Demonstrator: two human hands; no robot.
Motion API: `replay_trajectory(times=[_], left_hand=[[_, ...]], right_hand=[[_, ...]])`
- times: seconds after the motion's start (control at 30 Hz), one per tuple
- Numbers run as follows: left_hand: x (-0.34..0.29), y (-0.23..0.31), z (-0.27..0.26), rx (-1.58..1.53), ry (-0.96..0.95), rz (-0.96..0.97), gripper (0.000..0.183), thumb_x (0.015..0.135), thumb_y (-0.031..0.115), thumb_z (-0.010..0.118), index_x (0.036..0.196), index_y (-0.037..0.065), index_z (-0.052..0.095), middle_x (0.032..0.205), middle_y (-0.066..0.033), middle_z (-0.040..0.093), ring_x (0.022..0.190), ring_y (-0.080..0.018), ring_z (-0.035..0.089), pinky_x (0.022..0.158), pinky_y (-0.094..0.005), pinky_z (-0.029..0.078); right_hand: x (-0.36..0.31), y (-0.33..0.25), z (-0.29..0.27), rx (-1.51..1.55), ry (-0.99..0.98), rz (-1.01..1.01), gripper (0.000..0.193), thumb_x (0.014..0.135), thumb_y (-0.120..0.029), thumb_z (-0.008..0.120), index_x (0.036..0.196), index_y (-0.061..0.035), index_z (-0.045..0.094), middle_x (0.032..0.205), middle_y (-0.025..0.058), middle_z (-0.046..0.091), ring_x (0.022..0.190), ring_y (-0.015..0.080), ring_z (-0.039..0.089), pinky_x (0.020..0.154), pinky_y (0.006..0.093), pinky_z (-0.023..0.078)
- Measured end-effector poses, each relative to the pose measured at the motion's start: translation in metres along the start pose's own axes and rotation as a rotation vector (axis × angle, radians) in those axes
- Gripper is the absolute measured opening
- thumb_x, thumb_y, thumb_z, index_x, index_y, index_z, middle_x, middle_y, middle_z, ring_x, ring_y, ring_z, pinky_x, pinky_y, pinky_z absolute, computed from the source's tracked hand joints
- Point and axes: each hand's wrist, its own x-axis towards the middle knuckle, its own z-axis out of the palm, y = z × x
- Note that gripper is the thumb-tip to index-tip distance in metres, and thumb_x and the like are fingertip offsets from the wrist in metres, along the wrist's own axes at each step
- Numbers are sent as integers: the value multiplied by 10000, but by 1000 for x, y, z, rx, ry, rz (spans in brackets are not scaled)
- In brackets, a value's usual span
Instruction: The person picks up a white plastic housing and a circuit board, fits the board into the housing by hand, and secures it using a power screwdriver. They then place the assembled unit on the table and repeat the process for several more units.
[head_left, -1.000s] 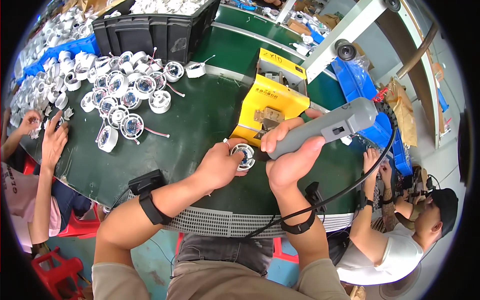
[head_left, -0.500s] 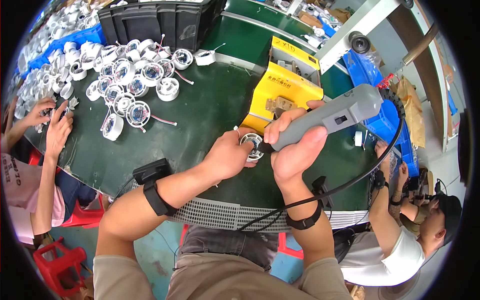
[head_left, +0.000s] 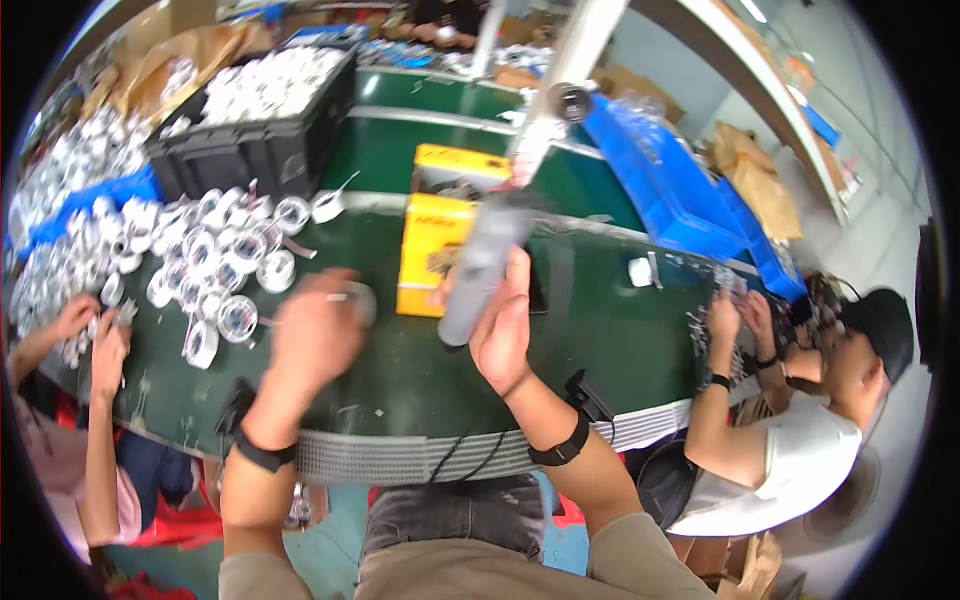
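Note:
My left hand (head_left: 315,335) is raised over the green table, smeared by motion. A white round housing (head_left: 360,303) shows blurred at its fingertips, apparently pinched there. In front of the yellow machine, my right hand (head_left: 500,335) is closed around a grey electric screwdriver (head_left: 476,275). The tool stands nearly upright, tilted a little to the right; its bit cannot be made out. To the left lies a heap of white round housings (head_left: 237,318), several with circuit boards and thin wires showing.
The yellow box-shaped machine (head_left: 425,250) stands just beyond my hands. A black crate (head_left: 240,160) full of white parts is at the far left, blue bins (head_left: 665,200) at the far right. Co-workers' hands (head_left: 110,350) work at the left, another person (head_left: 780,440) at the right.
My hands have moved apart: the left went leftward with the housing, the right pulled back and turned the screwdriver from slanting to nearly upright. The whole view has shifted.

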Motion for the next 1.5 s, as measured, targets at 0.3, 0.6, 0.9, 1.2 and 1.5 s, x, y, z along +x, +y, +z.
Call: replay_trajectory(times=[0.3, 0.6, 0.9, 1.2, 1.5], left_hand=[[3, -20, -44, 240, 678, 92, 510, 794, 114, 684, 1265, 15, 514, 1384, -263, 397, 1289, -452, 357, 1070, -496, 295], [-6, 14, -29, -343, -1009, 405, 314, 915, 299, 623, 1079, 35, 660, 933, -93, 709, 800, -177, 678, 720, -283, 535], [-21, 26, 47, -1451, -859, -181, 506, 1016, 338, 414, 1402, 22, 327, 1278, -117, 526, 1107, -218, 582, 904, -382, 530], [-19, 32, 34, -1362, -701, -110, 636, 828, 63, 701, 1385, 52, 395, 1244, -77, 546, 1165, -189, 513, 984, -324, 423], [-22, 32, 35, -1661, -778, -296, 461, 895, 156, 620, 1294, 56, 412, 1217, -146, 555, 1110, -294, 574, 957, -417, 476]], right_hand=[[35, -39, -284, -2003, 616, -223, 878, 761, -516, 719, 1284, 122, 421, 1274, 328, 478, 1197, 441, 452, 1046, 480, 337], [-13, -44, -231, -1519, 228, 126, 601, 688, -252, 802, 1150, -11, 502, 1055, 165, 576, 1002, 354, 558, 894, 450, 436], [-18, -37, -20, -1064, -467, 17, 603, 702, -245, 791, 1197, -52, 507, 1062, 177, 529, 950, 393, 574, 811, 438, 492], [-16, -39, -61, -309, -320, 709, 207, 934, -92, 591, 1091, 39, 621, 926, 53, 642, 782, 100, 581, 743, 245, 485], [-15, -43, -55, -561, -332, 316, 162, 858, -85, 634, 730, -13, 565, 884, 46, 539, 795, 125, 525, 679, 262, 417]])
